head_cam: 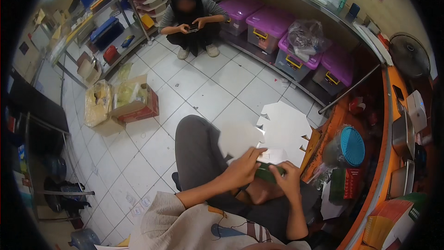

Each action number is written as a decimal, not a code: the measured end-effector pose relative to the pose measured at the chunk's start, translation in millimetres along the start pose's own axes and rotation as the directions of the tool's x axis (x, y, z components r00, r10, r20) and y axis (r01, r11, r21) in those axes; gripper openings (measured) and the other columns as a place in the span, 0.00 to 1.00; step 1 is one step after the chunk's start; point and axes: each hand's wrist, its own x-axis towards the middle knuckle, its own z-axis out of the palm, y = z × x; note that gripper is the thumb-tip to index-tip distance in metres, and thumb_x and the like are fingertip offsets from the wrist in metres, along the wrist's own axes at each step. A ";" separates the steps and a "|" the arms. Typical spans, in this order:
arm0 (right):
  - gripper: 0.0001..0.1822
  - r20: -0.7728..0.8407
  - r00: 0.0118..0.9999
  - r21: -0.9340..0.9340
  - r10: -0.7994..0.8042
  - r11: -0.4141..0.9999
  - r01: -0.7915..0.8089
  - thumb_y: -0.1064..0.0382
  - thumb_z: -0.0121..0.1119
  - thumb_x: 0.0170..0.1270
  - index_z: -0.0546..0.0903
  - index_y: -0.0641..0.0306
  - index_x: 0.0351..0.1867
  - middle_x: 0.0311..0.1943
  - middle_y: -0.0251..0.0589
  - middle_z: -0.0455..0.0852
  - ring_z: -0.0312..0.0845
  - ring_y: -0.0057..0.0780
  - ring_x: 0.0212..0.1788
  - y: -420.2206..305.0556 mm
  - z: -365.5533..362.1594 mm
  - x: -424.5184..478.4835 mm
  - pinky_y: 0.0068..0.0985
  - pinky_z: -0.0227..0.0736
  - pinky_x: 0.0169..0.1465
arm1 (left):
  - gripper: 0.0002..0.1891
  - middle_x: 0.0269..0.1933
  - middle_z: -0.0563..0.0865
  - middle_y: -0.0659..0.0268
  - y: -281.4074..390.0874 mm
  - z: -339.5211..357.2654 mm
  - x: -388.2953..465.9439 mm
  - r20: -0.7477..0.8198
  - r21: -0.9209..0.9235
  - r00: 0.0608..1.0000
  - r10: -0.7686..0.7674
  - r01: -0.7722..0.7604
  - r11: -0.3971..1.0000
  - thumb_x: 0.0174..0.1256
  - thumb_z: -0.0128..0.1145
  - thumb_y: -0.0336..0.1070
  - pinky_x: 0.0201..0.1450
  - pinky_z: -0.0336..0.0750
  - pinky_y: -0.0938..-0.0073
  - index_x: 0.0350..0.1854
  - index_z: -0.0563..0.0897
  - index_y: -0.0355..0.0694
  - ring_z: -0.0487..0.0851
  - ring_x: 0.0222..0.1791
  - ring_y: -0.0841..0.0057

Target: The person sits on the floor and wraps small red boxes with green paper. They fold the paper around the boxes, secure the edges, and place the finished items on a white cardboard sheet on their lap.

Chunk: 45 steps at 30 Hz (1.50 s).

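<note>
In the head view both hands hold one cardboard piece, white inside and green outside (pixel 266 173), above my crossed legs. My left hand (pixel 249 165) grips its upper left edge, near a folded white flap (pixel 272 156). My right hand (pixel 287 177) has its thumb on the green face at the right. A large white sheet extends up and left from the hands, partly blurred; I cannot tell whether it is joined to the held piece. Flat white cardboard blanks (pixel 286 128) with notched edges lie just beyond, on the floor side by the orange counter.
Another person (pixel 189 17) squats ahead, holding a phone. Purple-lidded plastic bins (pixel 269 24) line the low shelf. Open cardboard boxes (pixel 135 104) stand on the tiled floor at left. An orange counter (pixel 390 111) and a blue-lidded container (pixel 352 146) are at right.
</note>
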 end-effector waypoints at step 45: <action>0.17 -0.496 0.858 0.035 -0.131 0.985 0.170 0.67 0.63 0.53 0.70 0.66 0.12 0.14 0.39 0.66 0.62 0.33 0.19 -52.5 -3.0 -7.0 0.30 0.54 0.24 | 0.59 0.63 0.53 0.46 -11.5 32.7 23.8 -0.203 -0.086 0.880 0.429 -0.453 0.888 0.28 0.79 0.49 0.62 0.63 0.59 0.67 0.54 0.46 0.58 0.63 0.53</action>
